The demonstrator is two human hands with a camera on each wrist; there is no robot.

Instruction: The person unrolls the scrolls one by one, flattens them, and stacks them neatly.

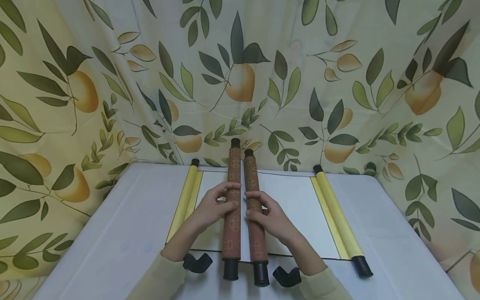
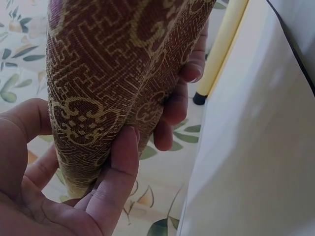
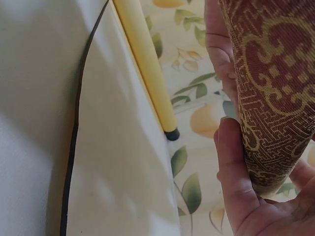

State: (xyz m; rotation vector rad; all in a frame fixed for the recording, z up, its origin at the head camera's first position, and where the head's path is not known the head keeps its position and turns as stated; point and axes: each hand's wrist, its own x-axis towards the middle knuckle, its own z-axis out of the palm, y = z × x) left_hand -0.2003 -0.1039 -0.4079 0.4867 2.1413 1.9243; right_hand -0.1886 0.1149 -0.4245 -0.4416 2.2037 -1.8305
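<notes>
Two reddish-brown brocade scroll rolls with gold patterns and black end knobs stand side by side in the head view, a narrow gap between them. My left hand [image 1: 213, 206] grips the left scroll roll [image 1: 234, 221] around its middle, thumb on the near side. My right hand [image 1: 273, 216] holds the right scroll roll [image 1: 256, 233] the same way. Both wrist views show fingers curled round the brocade [image 2: 78, 118]. Behind the rolls lies a spread white sheet [image 1: 296, 216] with dark edges, bordered by a yellow roller [image 1: 183, 200] at left and another yellow roller [image 1: 337, 216] at right.
The white table [image 1: 112, 233] runs out on both sides of the sheet. A curtain [image 1: 292, 125] printed with fruit and leaves hangs right behind its far edge. Black curved pieces show by the left wrist [image 1: 197, 263] and by the right wrist [image 1: 286, 276].
</notes>
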